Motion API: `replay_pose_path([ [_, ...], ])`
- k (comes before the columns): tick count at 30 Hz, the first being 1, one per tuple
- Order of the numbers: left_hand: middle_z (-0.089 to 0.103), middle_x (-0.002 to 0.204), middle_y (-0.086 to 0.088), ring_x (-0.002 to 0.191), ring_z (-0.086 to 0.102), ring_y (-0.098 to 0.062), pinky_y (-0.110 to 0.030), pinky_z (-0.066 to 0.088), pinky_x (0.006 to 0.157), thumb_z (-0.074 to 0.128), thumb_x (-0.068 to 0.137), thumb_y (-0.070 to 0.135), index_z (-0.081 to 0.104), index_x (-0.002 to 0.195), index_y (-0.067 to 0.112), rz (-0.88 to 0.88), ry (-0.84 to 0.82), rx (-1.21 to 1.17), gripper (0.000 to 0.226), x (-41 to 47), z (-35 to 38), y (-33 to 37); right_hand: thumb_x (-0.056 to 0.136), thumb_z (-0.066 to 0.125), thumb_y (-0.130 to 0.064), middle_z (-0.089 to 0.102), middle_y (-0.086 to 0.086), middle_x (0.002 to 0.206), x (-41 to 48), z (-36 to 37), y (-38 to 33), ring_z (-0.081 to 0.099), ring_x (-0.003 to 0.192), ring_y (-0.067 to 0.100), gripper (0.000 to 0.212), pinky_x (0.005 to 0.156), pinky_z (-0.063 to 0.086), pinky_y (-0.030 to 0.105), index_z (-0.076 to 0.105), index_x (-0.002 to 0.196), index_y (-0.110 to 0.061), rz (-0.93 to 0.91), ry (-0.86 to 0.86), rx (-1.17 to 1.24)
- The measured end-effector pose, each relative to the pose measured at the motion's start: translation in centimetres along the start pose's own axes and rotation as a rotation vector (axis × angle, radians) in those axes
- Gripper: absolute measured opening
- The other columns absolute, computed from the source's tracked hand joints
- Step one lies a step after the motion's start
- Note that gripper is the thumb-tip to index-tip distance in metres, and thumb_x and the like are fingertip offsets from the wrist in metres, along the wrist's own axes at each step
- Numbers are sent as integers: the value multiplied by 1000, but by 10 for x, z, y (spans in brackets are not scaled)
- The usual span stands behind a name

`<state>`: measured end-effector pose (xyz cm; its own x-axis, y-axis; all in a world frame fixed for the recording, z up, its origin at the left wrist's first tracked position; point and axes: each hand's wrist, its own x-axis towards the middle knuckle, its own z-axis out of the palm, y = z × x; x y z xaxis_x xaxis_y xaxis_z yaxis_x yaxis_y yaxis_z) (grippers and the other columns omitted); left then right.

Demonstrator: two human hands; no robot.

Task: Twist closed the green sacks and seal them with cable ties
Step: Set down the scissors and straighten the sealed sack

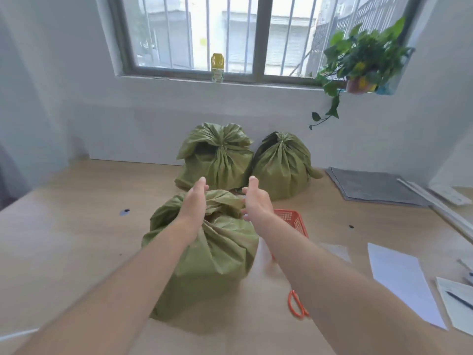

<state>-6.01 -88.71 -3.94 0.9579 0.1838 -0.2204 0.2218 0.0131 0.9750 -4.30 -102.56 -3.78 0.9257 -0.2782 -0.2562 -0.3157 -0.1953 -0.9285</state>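
As seems — L grip (193, 204) holds sack (217, 257).

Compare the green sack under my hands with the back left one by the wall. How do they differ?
The near sack has the left hand on its bunched top and the right hand beside it; the back left sack is untouched. The back left sack is cinched to a tight point with pleats fanning out; the near sack looks looser at the top. Both are olive green and full.
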Motion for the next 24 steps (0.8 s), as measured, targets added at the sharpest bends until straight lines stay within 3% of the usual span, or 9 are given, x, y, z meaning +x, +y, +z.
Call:
replay_pose_path([
  [1, 61, 127, -7, 116, 58, -25, -45, 44, 104, 34, 102, 57, 61, 120, 22, -15, -6, -11, 47, 4, -14, 0, 86, 18, -72, 68, 10, 116, -7, 13, -4, 65, 108, 35, 86, 103, 49, 54, 68, 121, -12, -1, 6, -15],
  [4, 64, 110, -7, 89, 58, -15, -33, 45, 74, 33, 107, 49, 60, 117, 16, -53, -17, -48, 44, 10, -52, 2, 93, 18, -70, 68, 10, 116, -18, 48, -10, 64, 110, 34, 82, 104, 48, 54, 69, 121, -12, 1, 13, -33],
  [5, 64, 107, -5, 87, 57, -15, -33, 43, 75, 32, 107, 49, 60, 116, 16, -62, -22, -35, 44, 14, -63, 1, 97, 19, -68, 68, 10, 116, -19, 57, -11, 64, 109, 33, 78, 104, 48, 53, 68, 121, -12, 5, 15, -30],
  [8, 64, 110, -1, 104, 54, -23, -41, 43, 97, 31, 105, 53, 62, 112, 23, -94, -45, -27, 43, 22, -87, -4, 97, 21, -67, 68, 8, 117, -23, 78, -11, 64, 110, 32, 76, 105, 48, 54, 68, 122, -15, 37, 39, -40],
  [12, 56, 125, -5, 118, 49, -24, -46, 37, 114, 33, 105, 53, 61, 118, 22, -120, -43, -14, 44, 31, -101, -11, 102, 25, -62, 67, 3, 98, -22, 93, -5, 66, 97, 27, 61, 100, 51, 53, 67, 92, -20, 41, 44, -43],
  [13, 55, 126, -4, 120, 49, -23, -47, 36, 115, 33, 105, 53, 61, 121, 22, -131, -46, -10, 45, 33, -102, -13, 103, 25, -61, 66, 2, 94, -19, 95, -3, 65, 92, 25, 61, 99, 52, 53, 68, 93, -18, 49, 42, -42],
  [16, 56, 131, -4, 122, 50, -24, -45, 39, 113, 34, 104, 54, 61, 129, 19, -161, -32, -14, 50, 45, -102, -20, 104, 26, -59, 65, 3, 92, -5, 99, 6, 61, 86, 23, 65, 99, 53, 52, 68, 111, -10, 62, 37, -52],
  [20, 55, 134, -12, 124, 51, -29, -47, 42, 109, 36, 103, 58, 62, 127, 22, -238, -16, -6, 50, 59, -91, -25, 104, 25, -59, 63, 3, 90, 20, 100, 17, 62, 88, 23, 66, 98, 53, 53, 69, 109, -10, 103, 6, -70],
  [24, 49, 138, -16, 134, 45, -33, -53, 46, 103, 38, 101, 60, 63, 119, 24, -352, -18, -13, 47, 77, -72, -33, 98, 26, -67, 62, 8, 111, 48, 99, 31, 64, 105, 33, 72, 85, 60, 54, 60, 131, -13, 294, -101, -51],
])
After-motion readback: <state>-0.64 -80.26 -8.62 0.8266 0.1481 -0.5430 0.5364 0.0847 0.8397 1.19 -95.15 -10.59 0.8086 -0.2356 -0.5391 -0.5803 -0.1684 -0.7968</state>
